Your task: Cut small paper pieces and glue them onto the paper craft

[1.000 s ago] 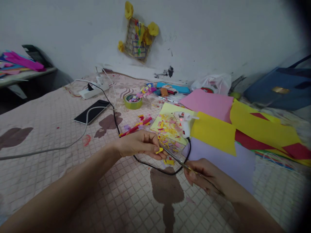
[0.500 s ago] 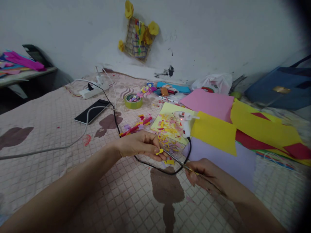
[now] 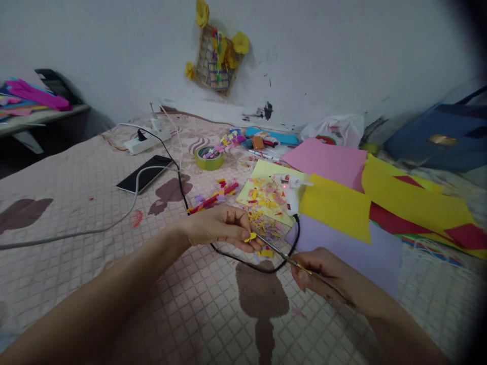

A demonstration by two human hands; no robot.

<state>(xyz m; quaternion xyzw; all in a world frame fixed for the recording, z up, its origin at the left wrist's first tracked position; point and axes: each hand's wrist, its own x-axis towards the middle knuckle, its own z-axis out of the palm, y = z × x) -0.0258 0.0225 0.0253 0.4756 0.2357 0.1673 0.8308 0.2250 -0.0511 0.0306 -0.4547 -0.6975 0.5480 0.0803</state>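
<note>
Between the thumb and fingers of my left hand (image 3: 224,227) is a small yellow paper piece (image 3: 250,237). My right hand (image 3: 319,271) is closed around metal scissors (image 3: 279,252), whose tips point left and reach the yellow piece. Just beyond my hands, many small paper scraps (image 3: 264,203) lie on and around a pale yellow sheet (image 3: 247,185). A white glue gun (image 3: 291,195) with a lit red light rests on that sheet's right side.
A black cord (image 3: 243,262) loops beneath my hands. Left of them are a phone (image 3: 144,174) and a power strip (image 3: 147,142). Green tape (image 3: 208,161) stands behind. Yellow paper (image 3: 337,208), pink paper (image 3: 327,162) and a blue bag (image 3: 437,139) are at the right.
</note>
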